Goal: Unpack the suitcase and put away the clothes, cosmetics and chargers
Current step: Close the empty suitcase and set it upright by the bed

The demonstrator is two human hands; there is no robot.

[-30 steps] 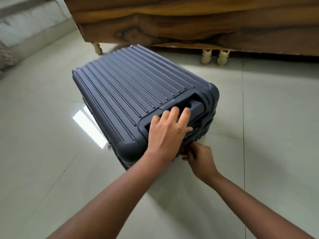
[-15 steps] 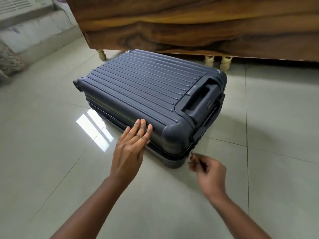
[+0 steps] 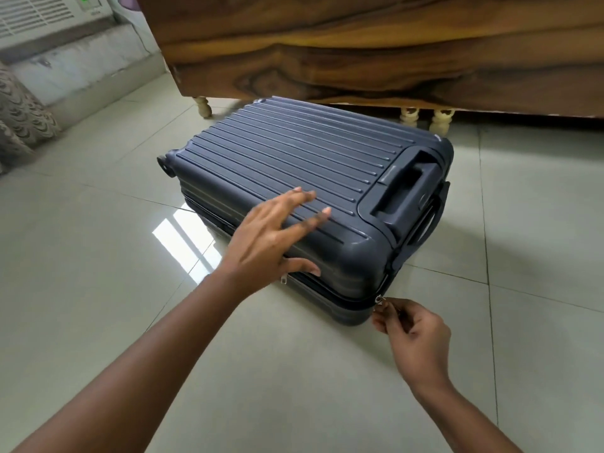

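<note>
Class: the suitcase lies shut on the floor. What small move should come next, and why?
Probably draw the zipper pull, pinched by the right hand, along the seam while the left hand steadies the suitcase: it looks closed, so nothing can come out yet.

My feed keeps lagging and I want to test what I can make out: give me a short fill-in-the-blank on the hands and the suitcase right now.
1. The suitcase lies flat on the tiled ____.
2. The right hand pinches the ____ pull at the case's near corner.
3. The left hand rests on the ribbed shell with its fingers ____.
4. The furniture behind the case is made of ____.

Missing words: floor; zipper; spread; wood
</note>
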